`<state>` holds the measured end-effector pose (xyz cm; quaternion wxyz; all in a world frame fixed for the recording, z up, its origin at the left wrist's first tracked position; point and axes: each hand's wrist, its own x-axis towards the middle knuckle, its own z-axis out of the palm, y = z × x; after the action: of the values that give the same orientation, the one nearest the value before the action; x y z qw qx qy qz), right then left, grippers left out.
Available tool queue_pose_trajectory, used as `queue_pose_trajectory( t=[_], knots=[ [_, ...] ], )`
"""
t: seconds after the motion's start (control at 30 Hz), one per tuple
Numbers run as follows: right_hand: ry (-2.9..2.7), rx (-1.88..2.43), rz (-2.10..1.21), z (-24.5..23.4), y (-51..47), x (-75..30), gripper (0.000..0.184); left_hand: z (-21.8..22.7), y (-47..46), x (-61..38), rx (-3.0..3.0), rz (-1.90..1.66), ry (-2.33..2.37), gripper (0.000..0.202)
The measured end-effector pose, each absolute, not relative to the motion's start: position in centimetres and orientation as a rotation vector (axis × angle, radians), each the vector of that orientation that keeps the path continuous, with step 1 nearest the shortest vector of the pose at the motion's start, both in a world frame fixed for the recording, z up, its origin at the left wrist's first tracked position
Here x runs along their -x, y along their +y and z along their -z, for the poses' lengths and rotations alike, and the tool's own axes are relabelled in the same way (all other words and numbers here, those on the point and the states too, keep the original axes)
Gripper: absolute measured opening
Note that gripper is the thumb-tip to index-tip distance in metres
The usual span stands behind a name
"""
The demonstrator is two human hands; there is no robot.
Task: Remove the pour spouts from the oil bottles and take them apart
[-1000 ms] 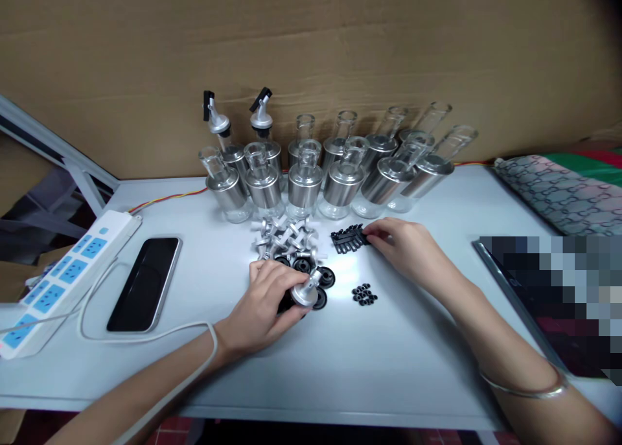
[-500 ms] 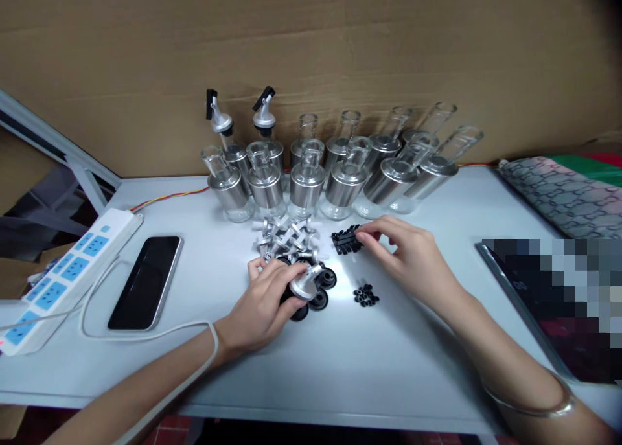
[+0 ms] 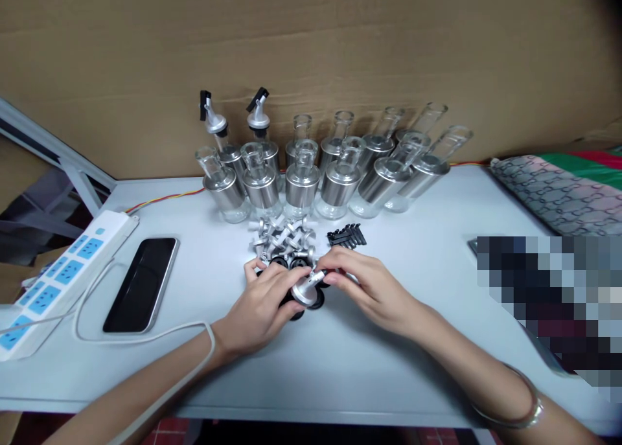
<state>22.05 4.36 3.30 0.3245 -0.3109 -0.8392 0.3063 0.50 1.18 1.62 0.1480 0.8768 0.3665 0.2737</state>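
My left hand (image 3: 265,302) is closed around a silver pourer spout (image 3: 307,287), which lies tilted just above the white table (image 3: 340,361). My right hand (image 3: 362,286) is pinched at the spout's tip; what its fingers hold is too small to make out. Beneath the hands lie black round seals (image 3: 318,299). Behind them is a heap of silver spouts (image 3: 282,234), and to its right a cluster of small black caps (image 3: 346,236). A group of glass bottles with steel collars (image 3: 301,186) stands at the back; two at the left carry fitted spouts (image 3: 211,118).
A black phone (image 3: 140,283) lies at the left beside a white power strip (image 3: 58,276), with a white cable (image 3: 146,335) running under my left wrist. A patterned cushion (image 3: 558,192) rests at the right. Cardboard (image 3: 311,43) backs the table.
My right hand left the black caps and came back to the spout held in my left hand, its fingers now pinched at the tip. The left hand stayed in place.
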Motion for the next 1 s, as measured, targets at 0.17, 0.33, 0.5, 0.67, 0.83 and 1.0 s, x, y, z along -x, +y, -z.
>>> queue_pose_trajectory(
  t=[0.17, 0.33, 0.5, 0.67, 0.83, 1.0],
  knots=[
    [-2.273, 0.794, -0.751, -3.60, 4.34, -22.09, 0.033, -1.75, 1.10, -0.69, -2.541, -0.784, 1.077, 0.022],
    [-2.252, 0.811, -0.819, -3.94, 4.09, -22.03, 0.037, -2.07, 1.02, -0.79, -2.516, -0.716, 1.092, 0.021],
    [-2.289, 0.861, -0.842, -3.79, 3.93, -22.00, 0.033, -2.07, 0.99, -0.81, -2.494, -0.702, 1.090, 0.023],
    [-2.328, 0.838, -0.742, -3.66, 4.02, -22.00, 0.029, -2.24, 0.94, -0.80, -2.562, -0.736, 1.118, 0.023],
    [-2.310, 0.822, -0.739, -3.63, 4.14, -22.00, 0.030, -2.15, 0.87, -0.83, -2.583, -0.712, 1.093, 0.022],
    [-2.060, 0.860, -0.936, -3.63, 3.88, -22.25, 0.031, -1.79, 0.44, -0.79, -2.455, -1.022, 1.187, 0.033]
  ],
)
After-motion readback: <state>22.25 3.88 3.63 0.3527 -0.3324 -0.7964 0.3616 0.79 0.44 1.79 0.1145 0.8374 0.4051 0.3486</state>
